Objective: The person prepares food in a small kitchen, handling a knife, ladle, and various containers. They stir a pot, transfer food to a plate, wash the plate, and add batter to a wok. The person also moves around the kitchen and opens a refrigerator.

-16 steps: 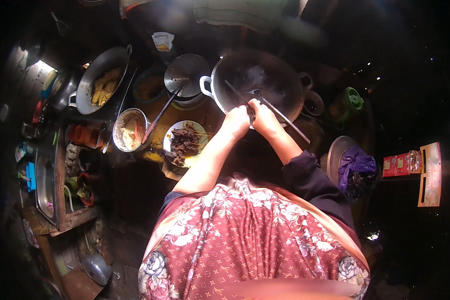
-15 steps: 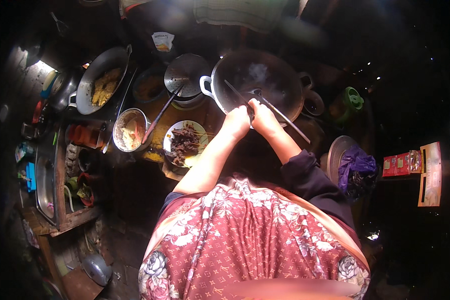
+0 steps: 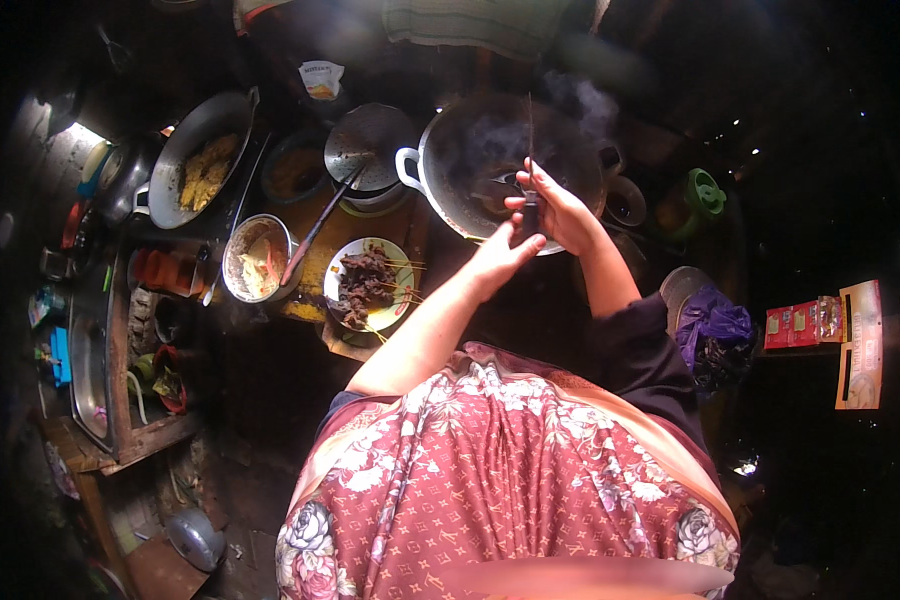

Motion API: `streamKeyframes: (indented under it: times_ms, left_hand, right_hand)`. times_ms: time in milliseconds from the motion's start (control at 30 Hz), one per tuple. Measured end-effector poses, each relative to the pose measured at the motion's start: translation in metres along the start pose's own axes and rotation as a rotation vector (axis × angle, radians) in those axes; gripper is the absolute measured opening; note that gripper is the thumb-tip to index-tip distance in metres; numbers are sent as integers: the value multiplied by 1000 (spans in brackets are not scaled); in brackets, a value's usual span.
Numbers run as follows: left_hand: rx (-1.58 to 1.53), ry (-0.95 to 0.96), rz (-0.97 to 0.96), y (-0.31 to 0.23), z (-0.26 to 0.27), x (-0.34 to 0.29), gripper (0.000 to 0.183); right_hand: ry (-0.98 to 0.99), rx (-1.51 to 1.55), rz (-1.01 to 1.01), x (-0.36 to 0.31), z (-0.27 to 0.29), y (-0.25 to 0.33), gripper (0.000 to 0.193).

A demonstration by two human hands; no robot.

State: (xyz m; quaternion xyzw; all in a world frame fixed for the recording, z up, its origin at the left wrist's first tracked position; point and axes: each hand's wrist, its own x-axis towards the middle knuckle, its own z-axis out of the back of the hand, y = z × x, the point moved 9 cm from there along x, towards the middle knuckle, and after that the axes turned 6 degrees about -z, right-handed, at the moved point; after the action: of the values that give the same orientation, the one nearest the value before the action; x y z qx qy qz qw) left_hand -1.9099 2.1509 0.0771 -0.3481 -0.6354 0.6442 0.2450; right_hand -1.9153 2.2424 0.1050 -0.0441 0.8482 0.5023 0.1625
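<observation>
My two hands are over a large dark wok (image 3: 460, 205) with pale handles, holding a long thin dark utensil (image 3: 531, 135) upright between them. Its exact kind is unclear; a thick dark part sits at the hands and a thin end points away from me. My right hand (image 3: 567, 213) has its fingers curled loosely about it. Just below, my left hand (image 3: 502, 262) is closed at its lower end, thumb stretched to the right. Smoke rises from the wok. Left of my hands, a plate (image 3: 396, 318) bears several skewers of dark meat (image 3: 362, 285).
Further left stand a pot (image 3: 240, 282) with pale food, a brown-handled utensil (image 3: 315, 225), a round lid (image 3: 368, 140) and another wok (image 3: 170, 190) with yellowish food. At right are a green container (image 3: 707, 195), a purple bag (image 3: 712, 325) and hanging packets (image 3: 805, 325).
My hands have shifted right and turned the utensil from slanting to upright. A second rod seen slanting to the right is no longer visible. The smoke has spread to the right.
</observation>
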Motion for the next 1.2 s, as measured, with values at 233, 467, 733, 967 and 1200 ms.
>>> streamKeyframes:
  times_ms: [233, 467, 733, 967, 1200]
  left_hand:
    - [-664, -53, -100, 16, 23, -54, 26]
    - [26, -107, 161, 78, 117, -143, 35]
    - [504, 432, 290, 145, 47, -133, 38]
    - [700, 681, 231, 218, -26, -94, 45]
    - [724, 676, 226, 273, -66, -72, 46]
  right_hand:
    - [-703, -1521, -164, -75, 106, -10, 41]
    - [-491, -1313, -74, -183, 82, 40, 25]
    - [-642, -1503, -32, -116, 81, 16, 24]
    - [-451, -1261, -177, -205, 62, 78, 25]
    - [-471, -1292, -62, -158, 48, 11, 24]
